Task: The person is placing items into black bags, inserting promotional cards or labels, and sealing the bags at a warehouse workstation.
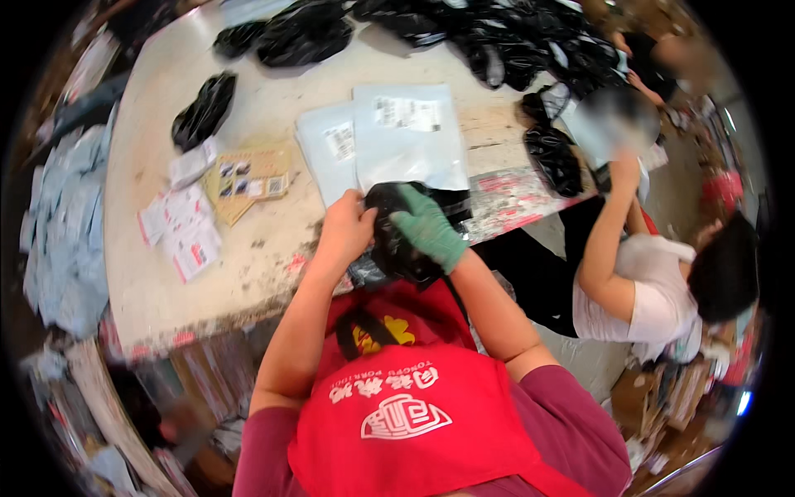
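Note:
A black plastic-wrapped bundle point(394, 242) is held at the near edge of the table, in front of my red apron. My bare left hand point(349, 222) pinches its left side between thumb and fingers. My right hand point(431, 228), in a green knit glove, lies over its upper right part, the fingers spread across the plastic. Just beyond both hands, pale grey mailing bags point(407, 152) with printed labels overlap on the table. Another black plastic piece shows beside the glove, partly hidden.
The worn white table point(140, 273) carries yellow cards point(254, 168), pink-and-white packets point(192, 239) and a black bundle point(205, 112) at left. Many black bundles point(503, 43) lie along the far side. A co-worker point(633, 286) sits close at right, arms reaching over the table corner. Pale blue bags point(68, 230) are heaped at far left.

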The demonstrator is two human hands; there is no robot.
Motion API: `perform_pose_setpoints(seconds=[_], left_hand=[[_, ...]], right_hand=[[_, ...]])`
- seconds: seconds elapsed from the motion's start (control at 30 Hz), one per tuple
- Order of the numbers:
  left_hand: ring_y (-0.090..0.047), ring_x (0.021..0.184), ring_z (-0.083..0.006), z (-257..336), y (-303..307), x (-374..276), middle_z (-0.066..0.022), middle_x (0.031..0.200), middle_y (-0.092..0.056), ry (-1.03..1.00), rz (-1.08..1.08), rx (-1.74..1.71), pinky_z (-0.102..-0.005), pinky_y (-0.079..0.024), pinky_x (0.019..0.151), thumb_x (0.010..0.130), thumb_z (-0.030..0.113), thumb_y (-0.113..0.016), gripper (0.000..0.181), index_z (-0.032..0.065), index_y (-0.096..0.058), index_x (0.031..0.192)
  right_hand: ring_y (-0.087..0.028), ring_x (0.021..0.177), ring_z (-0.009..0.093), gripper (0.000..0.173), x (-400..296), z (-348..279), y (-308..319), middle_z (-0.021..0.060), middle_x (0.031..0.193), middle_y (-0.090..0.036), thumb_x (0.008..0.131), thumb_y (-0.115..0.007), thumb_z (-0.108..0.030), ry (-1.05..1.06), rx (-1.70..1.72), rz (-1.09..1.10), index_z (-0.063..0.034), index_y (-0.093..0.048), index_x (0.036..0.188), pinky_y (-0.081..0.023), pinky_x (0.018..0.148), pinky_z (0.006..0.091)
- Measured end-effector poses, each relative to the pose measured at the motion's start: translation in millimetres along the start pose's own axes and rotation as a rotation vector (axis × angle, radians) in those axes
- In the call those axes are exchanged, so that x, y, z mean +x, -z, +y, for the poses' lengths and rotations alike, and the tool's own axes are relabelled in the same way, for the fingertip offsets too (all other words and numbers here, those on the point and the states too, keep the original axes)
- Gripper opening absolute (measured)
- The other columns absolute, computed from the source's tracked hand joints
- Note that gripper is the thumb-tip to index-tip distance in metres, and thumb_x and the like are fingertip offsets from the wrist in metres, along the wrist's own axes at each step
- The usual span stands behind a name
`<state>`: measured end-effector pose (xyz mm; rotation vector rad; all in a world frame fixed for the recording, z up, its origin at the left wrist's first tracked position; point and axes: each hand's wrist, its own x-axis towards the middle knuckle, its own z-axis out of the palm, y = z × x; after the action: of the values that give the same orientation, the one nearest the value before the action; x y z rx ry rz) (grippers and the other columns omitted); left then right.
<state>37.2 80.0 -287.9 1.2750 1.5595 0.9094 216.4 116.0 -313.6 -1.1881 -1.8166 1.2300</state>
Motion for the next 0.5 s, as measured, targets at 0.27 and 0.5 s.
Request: perform_pose_setpoints(seconds=[0.27, 0.5], left_hand=[[-0.056, 0.048, -0.014, 4, -20, -18, -0.0084, 0.066, -0.056, -0.058, -0.115, -0.153, -0.0303, -0.044, 0.045, 0.092, -0.004, -0.058, 0.009, -0.0066, -0.055, 0.1], [-0.052, 0.047, -0.0119, -3, -19, -46, -0.0053, 0.065, -0.051, -0.003, -0.209, -0.135, -0.0282, -0.042, 0.043, 0.092, -0.006, -0.058, 0.008, -0.0071, -0.053, 0.099]], right_hand=[[-0.066, 0.094, 0.039, 0.027, 15, -38, 8, 0.0254, 0.094, -0.068, 0.084, -0.059, -0.017, 0.007, -0.755, 0.316, 0.0041, -0.068, 0.098, -0.052, 0.086, 0.0459], [-0.068, 0.078, 0.033, 0.023, -1, -45, 16, 0.0149, 0.086, -0.072, 0.085, -0.058, -0.024, -0.033, -1.095, 0.073, -0.0103, -0.076, 0.086, -0.052, 0.074, 0.0465]])
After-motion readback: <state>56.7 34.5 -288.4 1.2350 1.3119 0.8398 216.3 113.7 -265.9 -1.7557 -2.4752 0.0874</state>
